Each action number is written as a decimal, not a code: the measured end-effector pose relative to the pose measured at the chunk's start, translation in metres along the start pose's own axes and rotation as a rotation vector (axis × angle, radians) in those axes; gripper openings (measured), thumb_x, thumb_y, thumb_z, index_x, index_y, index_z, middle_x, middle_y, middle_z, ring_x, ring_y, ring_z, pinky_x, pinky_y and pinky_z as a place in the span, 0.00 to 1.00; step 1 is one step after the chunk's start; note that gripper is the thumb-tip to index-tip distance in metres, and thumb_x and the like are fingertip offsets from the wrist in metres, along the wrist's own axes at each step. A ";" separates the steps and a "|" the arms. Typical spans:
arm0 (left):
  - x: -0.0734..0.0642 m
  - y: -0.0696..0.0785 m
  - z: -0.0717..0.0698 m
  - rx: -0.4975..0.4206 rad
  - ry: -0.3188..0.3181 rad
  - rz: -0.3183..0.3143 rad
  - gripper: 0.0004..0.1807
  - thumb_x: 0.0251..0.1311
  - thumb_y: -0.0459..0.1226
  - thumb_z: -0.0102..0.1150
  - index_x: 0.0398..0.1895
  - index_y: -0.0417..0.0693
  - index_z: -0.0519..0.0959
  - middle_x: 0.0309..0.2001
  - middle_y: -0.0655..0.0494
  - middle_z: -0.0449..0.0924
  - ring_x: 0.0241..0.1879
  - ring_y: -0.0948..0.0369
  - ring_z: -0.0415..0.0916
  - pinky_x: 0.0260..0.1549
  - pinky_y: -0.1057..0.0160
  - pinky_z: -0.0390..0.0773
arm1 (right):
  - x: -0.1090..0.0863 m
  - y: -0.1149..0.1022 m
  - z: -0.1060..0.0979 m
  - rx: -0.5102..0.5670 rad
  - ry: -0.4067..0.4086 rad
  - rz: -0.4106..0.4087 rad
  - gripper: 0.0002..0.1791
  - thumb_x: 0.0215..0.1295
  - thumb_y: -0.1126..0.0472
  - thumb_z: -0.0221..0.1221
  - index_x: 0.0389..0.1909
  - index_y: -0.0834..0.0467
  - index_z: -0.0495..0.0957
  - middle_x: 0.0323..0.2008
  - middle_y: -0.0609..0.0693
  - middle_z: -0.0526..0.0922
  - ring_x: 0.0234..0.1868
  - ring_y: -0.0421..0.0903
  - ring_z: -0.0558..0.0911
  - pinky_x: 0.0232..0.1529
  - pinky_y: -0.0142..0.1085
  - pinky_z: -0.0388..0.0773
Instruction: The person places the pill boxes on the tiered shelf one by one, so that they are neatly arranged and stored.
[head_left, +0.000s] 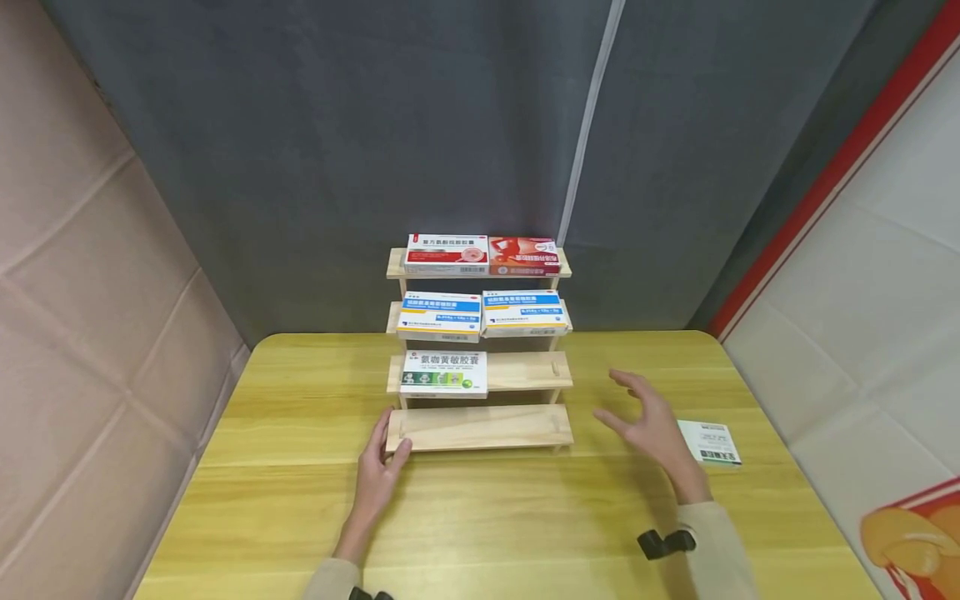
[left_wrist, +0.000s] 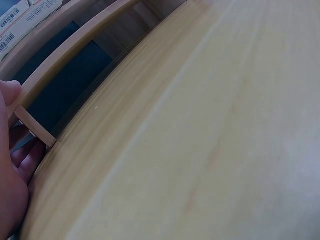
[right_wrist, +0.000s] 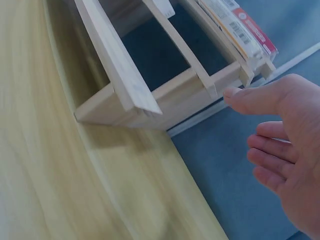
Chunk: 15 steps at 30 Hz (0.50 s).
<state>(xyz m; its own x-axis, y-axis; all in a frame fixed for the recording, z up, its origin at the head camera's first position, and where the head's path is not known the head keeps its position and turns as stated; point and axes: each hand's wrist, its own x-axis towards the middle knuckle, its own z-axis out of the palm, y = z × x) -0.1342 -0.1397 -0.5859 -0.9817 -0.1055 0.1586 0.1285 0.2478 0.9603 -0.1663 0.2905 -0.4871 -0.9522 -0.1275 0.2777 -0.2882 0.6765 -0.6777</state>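
Note:
A stepped wooden display rack [head_left: 480, 428] with several tiers stands on the table. My left hand [head_left: 381, 475] grips the left end of its lowest tier, thumb over the front edge; in the left wrist view the other fingers [left_wrist: 31, 155] curl behind the short wooden leg [left_wrist: 36, 126]. To the right of the rack hovers my right hand [head_left: 651, 425], thumb and fingers apart, holding nothing. A white and green medicine box [head_left: 444, 372] sits on the left half of the second tier from the bottom. Another white box [head_left: 709, 442] lies on the table beside my right wrist.
Two blue and white boxes [head_left: 440, 315] fill the tier above. On the top tier are a white and red box [head_left: 447, 253] and a red box [head_left: 523, 255]. Behind the table [head_left: 300, 517] hangs a grey curtain [head_left: 337, 167]; padded pale walls [head_left: 97, 275] flank it.

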 end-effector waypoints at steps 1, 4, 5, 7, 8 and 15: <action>0.000 0.000 0.000 0.002 0.001 0.003 0.36 0.72 0.37 0.58 0.79 0.42 0.56 0.78 0.40 0.58 0.73 0.42 0.64 0.57 0.74 0.76 | -0.001 0.002 -0.001 0.000 0.000 0.004 0.38 0.61 0.57 0.72 0.69 0.66 0.69 0.67 0.66 0.73 0.65 0.65 0.73 0.65 0.61 0.71; 0.000 0.000 0.000 -0.003 0.000 0.001 0.36 0.72 0.37 0.58 0.79 0.42 0.56 0.77 0.41 0.59 0.72 0.43 0.65 0.57 0.74 0.76 | -0.005 0.006 -0.003 -0.006 0.005 0.007 0.38 0.61 0.57 0.71 0.68 0.66 0.69 0.66 0.66 0.74 0.65 0.65 0.73 0.64 0.60 0.71; 0.000 0.000 0.000 -0.004 -0.001 -0.001 0.36 0.72 0.37 0.58 0.79 0.42 0.56 0.77 0.41 0.59 0.72 0.43 0.65 0.57 0.75 0.75 | -0.006 0.007 -0.004 -0.009 0.007 0.004 0.38 0.61 0.58 0.71 0.68 0.67 0.69 0.66 0.66 0.74 0.65 0.65 0.74 0.64 0.60 0.71; 0.000 0.000 0.000 -0.007 0.000 -0.002 0.36 0.72 0.37 0.58 0.79 0.42 0.56 0.77 0.41 0.60 0.72 0.44 0.66 0.57 0.74 0.75 | -0.007 0.009 -0.005 -0.019 0.012 -0.002 0.37 0.60 0.58 0.72 0.68 0.67 0.69 0.66 0.66 0.75 0.65 0.65 0.74 0.63 0.59 0.71; 0.000 -0.001 0.000 -0.007 0.001 -0.003 0.36 0.72 0.37 0.58 0.79 0.42 0.56 0.77 0.41 0.60 0.72 0.44 0.66 0.58 0.74 0.75 | -0.008 0.010 -0.006 -0.025 0.015 -0.006 0.37 0.60 0.58 0.72 0.68 0.67 0.70 0.65 0.66 0.75 0.64 0.65 0.74 0.62 0.59 0.72; 0.000 -0.001 0.000 0.012 0.000 0.002 0.36 0.72 0.38 0.58 0.79 0.43 0.56 0.78 0.41 0.58 0.75 0.42 0.60 0.62 0.68 0.74 | -0.016 0.018 -0.012 -0.055 0.019 -0.009 0.39 0.59 0.59 0.73 0.68 0.66 0.69 0.65 0.66 0.75 0.63 0.66 0.74 0.59 0.62 0.74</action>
<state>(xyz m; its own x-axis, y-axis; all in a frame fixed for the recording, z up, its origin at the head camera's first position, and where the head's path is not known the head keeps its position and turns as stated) -0.1339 -0.1399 -0.5866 -0.9814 -0.1049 0.1606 0.1289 0.2595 0.9571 -0.1551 0.3130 -0.4958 -0.9475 -0.1205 0.2964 -0.2900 0.7146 -0.6366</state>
